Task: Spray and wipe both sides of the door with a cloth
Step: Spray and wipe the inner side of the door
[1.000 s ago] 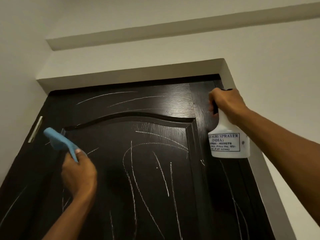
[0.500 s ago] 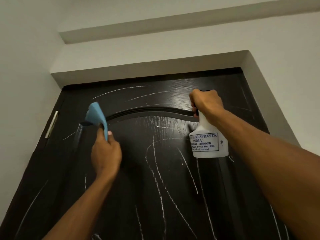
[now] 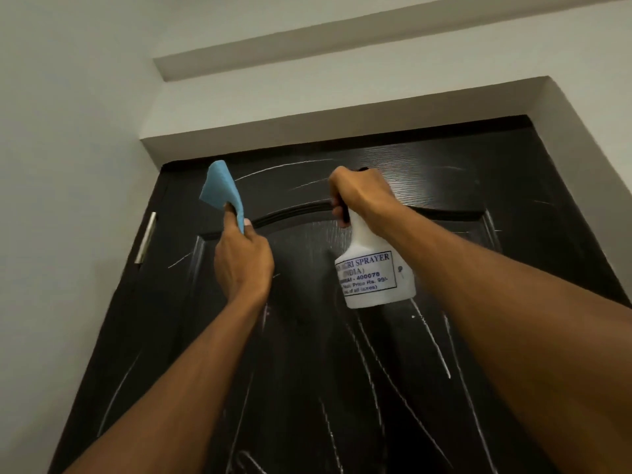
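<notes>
A dark brown panelled door [image 3: 478, 206] streaked with white lines fills the middle of the head view, seen from below. My left hand [image 3: 242, 261] is raised in front of its upper left part and grips a blue cloth [image 3: 220, 191] that sticks up above the fingers. My right hand [image 3: 362, 193] holds a white spray bottle [image 3: 374, 271] by its neck and trigger, near the arched moulding at the door's top. The bottle hangs below the hand with a printed label facing me. The nozzle is hidden by my fingers.
A silver hinge [image 3: 146, 237] sits on the door's left edge. White walls [image 3: 68, 165] flank the door, and a white lintel recess [image 3: 307, 121] runs above it. A ceiling beam [image 3: 342, 35] crosses overhead.
My left hand with the cloth has moved right and up, from the door's left edge towards the arch. The right hand with the bottle has shifted left towards the middle. The view has swung right.
</notes>
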### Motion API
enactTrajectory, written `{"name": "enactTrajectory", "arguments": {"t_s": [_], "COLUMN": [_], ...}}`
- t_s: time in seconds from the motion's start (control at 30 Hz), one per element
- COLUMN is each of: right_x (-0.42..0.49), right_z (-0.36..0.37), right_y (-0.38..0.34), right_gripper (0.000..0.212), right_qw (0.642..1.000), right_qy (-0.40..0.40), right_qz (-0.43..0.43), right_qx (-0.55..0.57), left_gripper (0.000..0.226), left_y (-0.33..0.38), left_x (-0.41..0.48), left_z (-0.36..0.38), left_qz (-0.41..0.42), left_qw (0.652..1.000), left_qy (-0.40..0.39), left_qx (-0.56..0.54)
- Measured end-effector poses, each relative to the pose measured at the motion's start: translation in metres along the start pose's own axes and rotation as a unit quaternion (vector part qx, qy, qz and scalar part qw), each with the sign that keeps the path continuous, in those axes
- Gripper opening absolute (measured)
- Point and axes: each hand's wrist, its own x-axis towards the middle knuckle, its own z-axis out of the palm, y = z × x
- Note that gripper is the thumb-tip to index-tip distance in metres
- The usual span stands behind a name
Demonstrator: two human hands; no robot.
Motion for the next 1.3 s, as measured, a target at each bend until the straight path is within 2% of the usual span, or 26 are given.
{"name": "enactTrajectory", "arguments": {"t_s": [0.07, 0.27, 0.4, 0.57, 0.63, 0.77, 0.87, 1.0, 1.1, 1.3], "right_x": [-0.005, -0.020, -0.036, -0.059, -0.071, -0.095, -0.112, -0.135, -0.142, -0.136], "right_z": [0.025, 0.091, 0.121, 0.156, 0.171, 0.198, 0.209, 0.207, 0.185, 0.079], "right_y": [-0.004, -0.031, -0.045, -0.054, -0.052, -0.035, -0.016, 0.006, 0.022, 0.044], "right_gripper": [0.020, 0.032, 0.028, 0.033, 0.037, 0.034, 0.039, 0.040, 0.044, 0.054], "right_qw": [0.999, 0.999, 0.994, 0.994, 0.995, 0.989, 0.990, 0.989, 0.990, 0.987], "right_qy": [-0.033, -0.027, -0.087, -0.072, -0.065, -0.105, -0.095, -0.063, -0.058, 0.050], "right_qz": [0.000, -0.005, 0.014, 0.015, 0.017, 0.062, 0.083, 0.121, 0.118, 0.152], "right_qx": [0.027, 0.043, 0.069, 0.081, 0.068, 0.084, 0.065, 0.063, 0.058, 0.001], "left_gripper": [0.049, 0.048, 0.048, 0.048, 0.048, 0.048, 0.048, 0.049, 0.048, 0.046], "left_y": [-0.002, -0.012, -0.018, -0.031, -0.036, -0.052, -0.065, -0.077, -0.079, -0.049], "left_x": [0.008, 0.031, 0.046, 0.061, 0.063, 0.058, 0.047, 0.023, 0.007, -0.030], "left_z": [-0.009, -0.040, -0.066, -0.104, -0.116, -0.138, -0.149, -0.162, -0.169, -0.157], "left_qz": [0.006, 0.027, 0.029, 0.023, 0.017, 0.007, -0.009, -0.040, -0.058, -0.075], "left_qw": [1.000, 0.998, 0.996, 0.993, 0.991, 0.990, 0.989, 0.986, 0.984, 0.985], "left_qy": [0.004, 0.021, 0.038, 0.060, 0.063, 0.056, 0.042, 0.027, 0.021, 0.000], "left_qx": [0.008, 0.051, 0.077, 0.101, 0.113, 0.129, 0.141, 0.158, 0.166, 0.156]}}
